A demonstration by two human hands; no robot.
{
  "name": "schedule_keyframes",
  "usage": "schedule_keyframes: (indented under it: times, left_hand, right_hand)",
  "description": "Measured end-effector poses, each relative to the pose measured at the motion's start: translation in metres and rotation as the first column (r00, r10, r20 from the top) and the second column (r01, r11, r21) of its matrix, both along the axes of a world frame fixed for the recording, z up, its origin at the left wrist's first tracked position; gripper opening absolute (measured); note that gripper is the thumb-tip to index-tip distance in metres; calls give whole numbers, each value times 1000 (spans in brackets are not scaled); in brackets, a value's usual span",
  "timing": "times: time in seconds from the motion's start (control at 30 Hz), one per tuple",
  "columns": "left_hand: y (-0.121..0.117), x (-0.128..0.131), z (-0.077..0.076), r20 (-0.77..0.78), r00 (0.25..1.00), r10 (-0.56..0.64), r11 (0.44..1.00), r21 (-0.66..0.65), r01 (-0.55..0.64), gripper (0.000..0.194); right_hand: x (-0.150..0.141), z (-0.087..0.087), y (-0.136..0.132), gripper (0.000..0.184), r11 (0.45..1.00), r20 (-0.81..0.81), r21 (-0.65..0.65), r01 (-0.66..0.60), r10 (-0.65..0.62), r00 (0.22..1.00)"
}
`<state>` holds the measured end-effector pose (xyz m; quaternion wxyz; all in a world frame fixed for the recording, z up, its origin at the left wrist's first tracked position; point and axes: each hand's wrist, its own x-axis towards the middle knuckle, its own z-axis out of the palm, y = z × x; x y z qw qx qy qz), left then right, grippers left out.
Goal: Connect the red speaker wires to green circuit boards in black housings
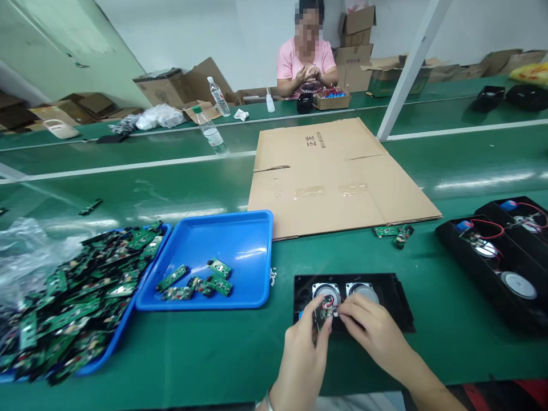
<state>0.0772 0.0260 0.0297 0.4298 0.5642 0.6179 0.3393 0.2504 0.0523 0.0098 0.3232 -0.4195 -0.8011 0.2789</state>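
My left hand (299,354) pinches a small green circuit board (321,314) between thumb and fingers, over a black speaker panel (394,291). At the board's right edge, the fingertips of my right hand (379,328) are pressed together on a small white wire plug, mostly covered by the fingers. A bit of red wire shows on the board. Two round speakers (363,290) are set in the panel, which lies flat on the green bench, partly hidden under both hands. A blue part peeks out left of my left fingers.
A blue tray (248,220) holds several circuit boards; left of it, another is heaped with boards (81,302). Two loose boards (400,234) lie by a flat cardboard sheet (334,171). Black speaker housings (479,257) stand right. A person (306,63) sits across the bench.
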Motion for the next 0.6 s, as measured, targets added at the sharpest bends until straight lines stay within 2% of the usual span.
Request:
schedule_keyframes:
  times: [0.17,0.27,0.37,0.6]
  left_hand:
    - [-1,-2,-3,-26,1000,4,999,-36,-5,32]
    - [-3,0,-7,-26,998,50,998,-39,-51,34]
    - [-5,3,-9,-29,994,101,994,-48,-103,35]
    - [-5,5,-8,-104,990,93,995,-16,-95,34]
  right_hand:
    - [-5,-9,4,23,988,150,156,21,-45,988]
    - [-6,-13,3,26,969,203,244,28,-79,976]
    - [-6,-14,2,29,965,234,261,20,-84,969]
    - [-8,-14,2,31,968,239,250,17,-79,968]
